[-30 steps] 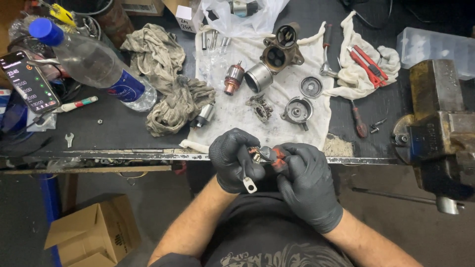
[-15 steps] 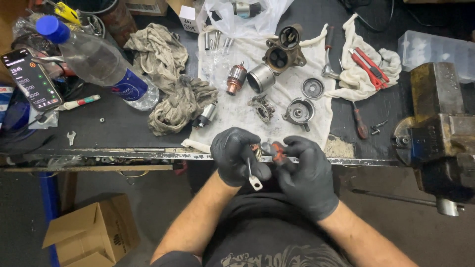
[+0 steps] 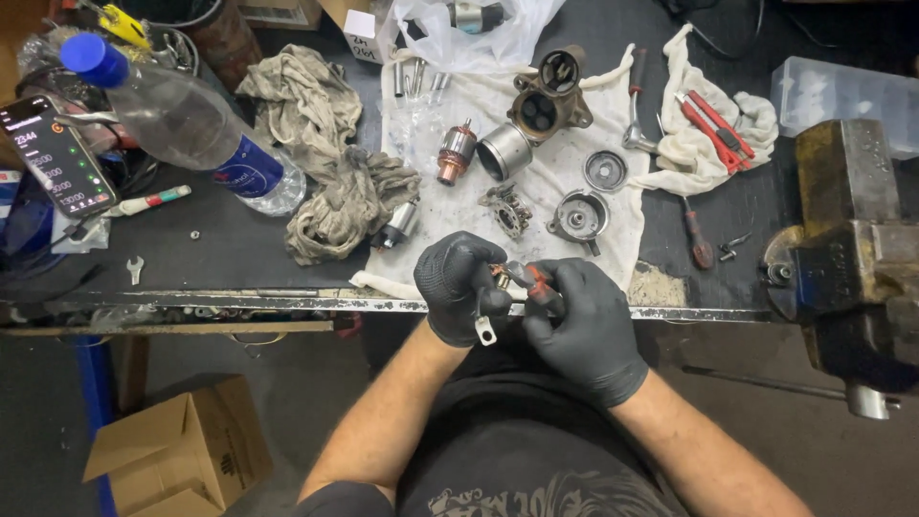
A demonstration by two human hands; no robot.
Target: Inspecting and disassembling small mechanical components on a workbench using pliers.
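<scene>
Both my hands wear black gloves and meet at the front edge of the workbench (image 3: 239, 251). My left hand (image 3: 459, 282) grips a small metal part with copper-coloured bits, and a metal terminal lug (image 3: 485, 332) hangs below the fist. My right hand (image 3: 584, 325) holds a small tool with a red and black handle (image 3: 534, 282) whose tip sits against that part. On the white cloth (image 3: 565, 182) just beyond lie a copper-wound armature (image 3: 457, 153), a metal cylinder housing (image 3: 503, 150), a cast housing (image 3: 548, 96), a round cap (image 3: 605, 170) and a brush plate (image 3: 504, 209).
A plastic water bottle (image 3: 182, 124), dirty rags (image 3: 325, 144) and a phone (image 3: 56, 158) lie at the left. Red pliers (image 3: 713, 124) and a screwdriver (image 3: 694, 235) sit to the right, beside a heavy bench vise (image 3: 852, 258). A cardboard box (image 3: 182, 460) stands on the floor.
My hands have stayed at the bench edge, shifting only slightly on the small part. The view has drifted a little; the parts on the cloth have not moved.
</scene>
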